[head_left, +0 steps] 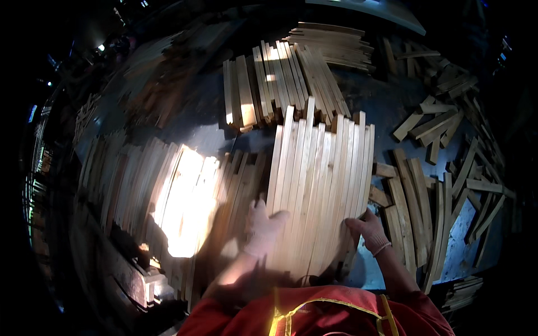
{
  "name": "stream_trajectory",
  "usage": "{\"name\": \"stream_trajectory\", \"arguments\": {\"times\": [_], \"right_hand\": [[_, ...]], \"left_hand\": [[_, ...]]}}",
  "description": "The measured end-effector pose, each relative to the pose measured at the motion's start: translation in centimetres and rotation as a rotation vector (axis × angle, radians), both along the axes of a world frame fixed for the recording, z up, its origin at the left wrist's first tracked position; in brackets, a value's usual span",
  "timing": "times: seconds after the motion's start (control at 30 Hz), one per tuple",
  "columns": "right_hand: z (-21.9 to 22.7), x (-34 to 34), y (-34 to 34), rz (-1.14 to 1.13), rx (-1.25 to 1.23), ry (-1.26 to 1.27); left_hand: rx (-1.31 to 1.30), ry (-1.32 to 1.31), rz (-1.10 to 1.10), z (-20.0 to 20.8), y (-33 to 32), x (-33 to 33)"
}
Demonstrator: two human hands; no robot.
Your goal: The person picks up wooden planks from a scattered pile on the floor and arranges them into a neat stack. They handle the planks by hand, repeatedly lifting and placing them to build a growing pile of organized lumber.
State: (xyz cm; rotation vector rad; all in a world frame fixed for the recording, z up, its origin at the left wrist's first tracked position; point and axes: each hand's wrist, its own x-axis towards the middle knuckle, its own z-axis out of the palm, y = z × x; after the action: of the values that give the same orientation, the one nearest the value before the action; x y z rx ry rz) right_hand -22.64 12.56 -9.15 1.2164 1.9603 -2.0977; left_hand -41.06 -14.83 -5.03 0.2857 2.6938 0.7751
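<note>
A wide bundle of long pale wooden strips (316, 190) lies side by side in front of me, its far ends uneven, a few sticking out beyond the others. My left hand (263, 225), in a light knitted glove, presses on the bundle's left edge with the thumb over the top. On the opposite edge, my gloved right hand (370, 232) clasps the strips, thumb on top. The fingers under or beside the wood are mostly hidden. Between them the two hands squeeze the bundle from both sides.
Beyond the bundle stands a row of upright-looking strips (280, 78), with a flat stack (330, 46) behind. More strips line the left, a sunlit batch (188, 201) among them. Loose pieces (437, 123) lie scattered on the blue-grey table (370, 95) at right.
</note>
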Motion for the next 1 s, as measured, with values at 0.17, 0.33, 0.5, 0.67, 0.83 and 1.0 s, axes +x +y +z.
{"name": "stream_trajectory", "arguments": {"times": [0.17,0.33,0.5,0.67,0.83,1.0], "right_hand": [[3.9,-17.2,4.0,-0.154,-0.159,0.32],[6.4,-36.3,7.9,-0.042,-0.209,0.42],[3.2,-49.4,8.9,0.017,-0.286,0.227],[1.8,-45.7,6.0,0.243,-0.329,0.401],[-0.5,-25.5,-0.4,0.166,0.06,0.335],[-2.3,-2.6,6.6,-0.059,1.005,-0.049]], "left_hand": [[0.414,-0.011,-0.196,7.4,9.0,-22.3],[0.239,0.37,-0.505,9.1,17.4,-47.0],[-0.086,0.303,-0.492,2.4,23.6,-64.3],[-0.322,0.384,-0.369,-1.0,23.9,-64.1],[-0.105,0.951,-0.589,-0.9,19.4,-50.8],[0.092,0.853,-0.809,0.2,13.2,-26.4]]}}
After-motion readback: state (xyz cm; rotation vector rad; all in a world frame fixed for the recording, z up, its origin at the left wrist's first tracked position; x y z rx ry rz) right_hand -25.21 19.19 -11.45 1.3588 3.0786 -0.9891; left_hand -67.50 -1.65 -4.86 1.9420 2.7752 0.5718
